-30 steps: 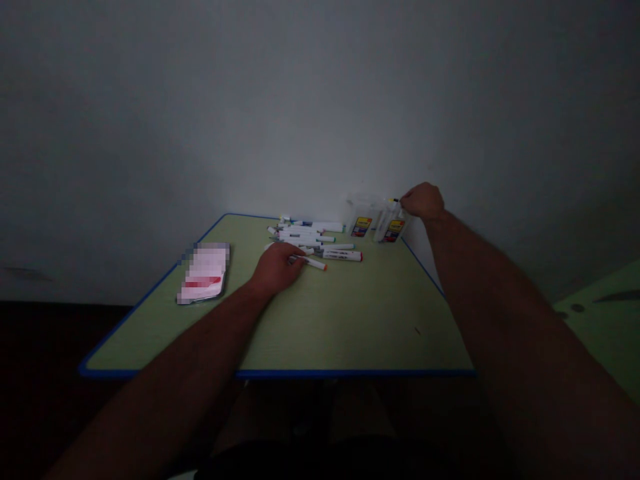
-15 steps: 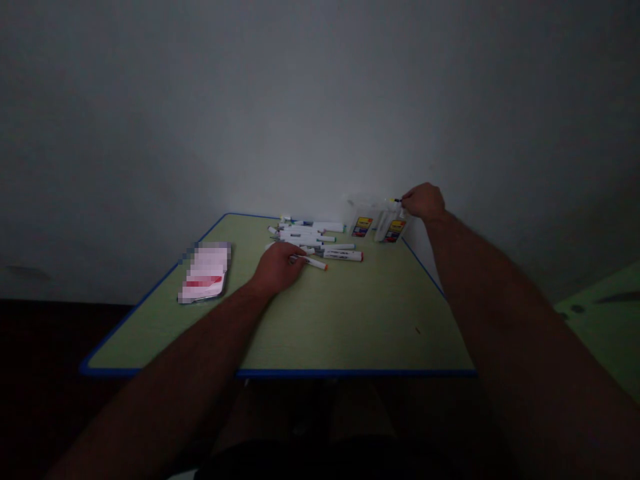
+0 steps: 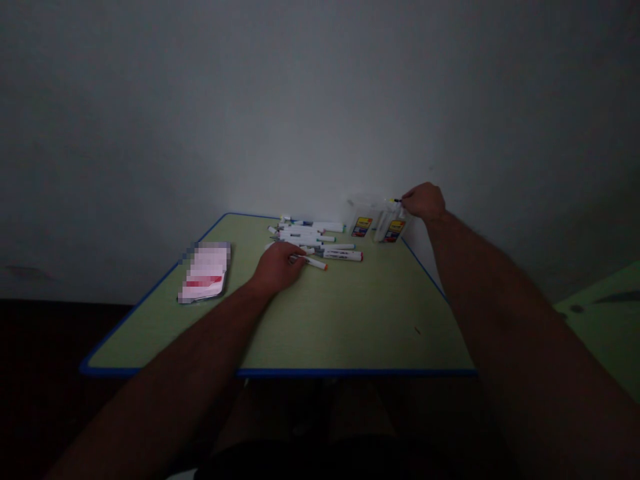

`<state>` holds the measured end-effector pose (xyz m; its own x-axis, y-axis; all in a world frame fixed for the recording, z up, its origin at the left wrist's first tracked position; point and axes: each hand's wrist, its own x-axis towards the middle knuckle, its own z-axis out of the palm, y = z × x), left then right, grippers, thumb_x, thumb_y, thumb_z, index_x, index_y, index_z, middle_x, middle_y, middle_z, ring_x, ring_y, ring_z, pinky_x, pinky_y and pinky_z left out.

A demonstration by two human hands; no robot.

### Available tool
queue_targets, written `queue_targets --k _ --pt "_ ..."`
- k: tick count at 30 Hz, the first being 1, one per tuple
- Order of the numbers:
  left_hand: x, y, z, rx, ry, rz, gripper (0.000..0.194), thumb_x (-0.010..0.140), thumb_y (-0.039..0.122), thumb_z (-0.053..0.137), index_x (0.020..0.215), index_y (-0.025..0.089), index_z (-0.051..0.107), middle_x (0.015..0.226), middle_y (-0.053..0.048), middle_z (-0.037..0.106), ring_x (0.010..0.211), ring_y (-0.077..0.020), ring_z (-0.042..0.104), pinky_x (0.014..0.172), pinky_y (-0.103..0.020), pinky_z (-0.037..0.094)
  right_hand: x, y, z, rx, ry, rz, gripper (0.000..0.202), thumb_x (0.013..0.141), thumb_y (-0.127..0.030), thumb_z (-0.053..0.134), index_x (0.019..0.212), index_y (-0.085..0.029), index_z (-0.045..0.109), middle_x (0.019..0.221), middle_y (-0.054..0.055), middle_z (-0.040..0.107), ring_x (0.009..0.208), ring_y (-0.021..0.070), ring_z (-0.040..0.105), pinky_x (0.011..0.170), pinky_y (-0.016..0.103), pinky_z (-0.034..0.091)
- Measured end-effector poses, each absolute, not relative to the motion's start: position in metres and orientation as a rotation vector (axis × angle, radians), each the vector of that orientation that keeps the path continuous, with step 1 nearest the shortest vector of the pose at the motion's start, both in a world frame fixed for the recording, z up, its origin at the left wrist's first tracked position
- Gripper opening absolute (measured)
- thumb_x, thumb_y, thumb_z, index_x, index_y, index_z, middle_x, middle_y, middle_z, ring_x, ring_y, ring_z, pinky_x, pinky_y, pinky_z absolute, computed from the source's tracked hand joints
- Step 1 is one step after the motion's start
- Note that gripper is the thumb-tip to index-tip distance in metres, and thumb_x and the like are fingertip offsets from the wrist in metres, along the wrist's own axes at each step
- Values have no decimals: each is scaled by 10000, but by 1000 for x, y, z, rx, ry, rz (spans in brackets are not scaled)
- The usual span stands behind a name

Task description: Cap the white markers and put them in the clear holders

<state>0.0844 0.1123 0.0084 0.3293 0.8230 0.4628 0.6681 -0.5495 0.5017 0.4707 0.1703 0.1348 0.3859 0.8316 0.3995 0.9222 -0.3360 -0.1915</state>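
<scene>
My left hand [image 3: 281, 267] rests on the near side of a pile of white markers [image 3: 305, 233]. Its fingers are closed on a white marker with an orange end [image 3: 317, 264]. By the wall at the back right, my right hand [image 3: 425, 200] pinches the upper right edge of a clear plastic case [image 3: 395, 231] with a yellow, red and blue label. White markers stand upright in that case, and a small yellow and dark bit shows by the fingertips. A second clear case [image 3: 361, 227] stands just left of it.
A phone [image 3: 205, 272] with a pixelated screen lies on the left of the green table [image 3: 350, 327], which has a blue edge. A small brown sliver [image 3: 417, 330] is at the front right. The grey wall [image 3: 320, 107] rises behind. Another green surface [image 3: 605, 320] is at far right.
Both hands stay in almost the same place, and the markers lie as before. The two clear cases have shifted very slightly.
</scene>
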Motion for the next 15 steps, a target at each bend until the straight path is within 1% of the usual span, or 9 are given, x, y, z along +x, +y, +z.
queue_targets --k 5,8,11,15 --pt "84 113 8 2370 1354 1023 238 861 304 624 1004 203 786 1009 -93 774 993 -267 682 937 -438 533 469 169 137 -2252 -1486 -340 297 833 -206 650 1084 -165 803 1157 135 750 1103 329 675 981 459 530" --pt "84 113 7 2374 1359 1022 235 859 310 625 1002 215 786 1009 -80 776 999 -262 681 932 -426 534 465 166 139 -2228 -1457 -338 293 833 -204 652 1082 -171 802 1147 130 751 1092 319 675 987 457 526" --pt "84 113 9 2372 1370 1013 239 862 304 615 1004 222 788 1010 -75 777 995 -255 680 926 -414 535 458 162 141 -2184 -1437 -363 282 845 -194 631 1065 -151 804 1128 134 753 1093 314 678 1007 456 516" --pt "83 112 13 2344 1401 1007 250 862 283 610 1010 207 796 1014 -94 777 977 -265 684 914 -420 536 445 154 143 -2093 -1383 -410 291 862 -180 595 1066 -123 794 1108 152 754 1086 313 686 1006 456 520"
